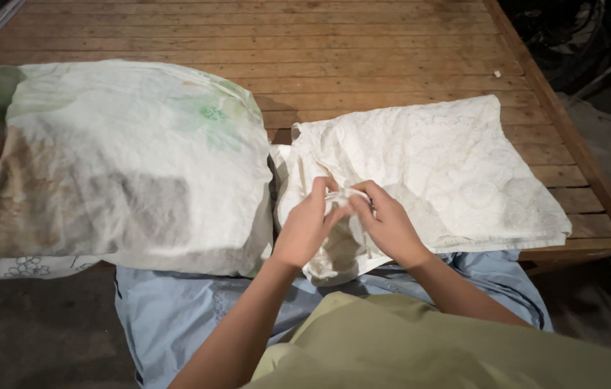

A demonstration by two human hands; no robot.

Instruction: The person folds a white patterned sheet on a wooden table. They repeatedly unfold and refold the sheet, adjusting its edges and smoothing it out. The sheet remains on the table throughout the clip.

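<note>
Seen from above, a person's two hands meet at the near corner of a white cover point(435, 173) spread flat over the right side of a slatted wooden bed point(363, 43). Both hands are closed on a thin white tie point(345, 196) at the cover's open end: the left hand point(307, 225) pinches it from the left, fingers curled inward, while the right hand point(388, 225) grips it from the right, its fingertips touching those of the left. Creased and faintly patterned, the cover reaches the bed's right rail, and its near edge hangs a little past the front of the frame. Just beside it on the left lies a plump pillow point(111, 162) in a pale case with a faded green and brown print, its right edge touching the cover. Under the pillow's near left corner shows a strip of white cloth point(17, 266) printed with dark flowers. Light blue fabric point(176, 310) spreads below the forearms, with an olive-green garment point(420, 346) over it nearest the camera. Dark cables point(572, 29) sit beyond the bed's far right corner.
</note>
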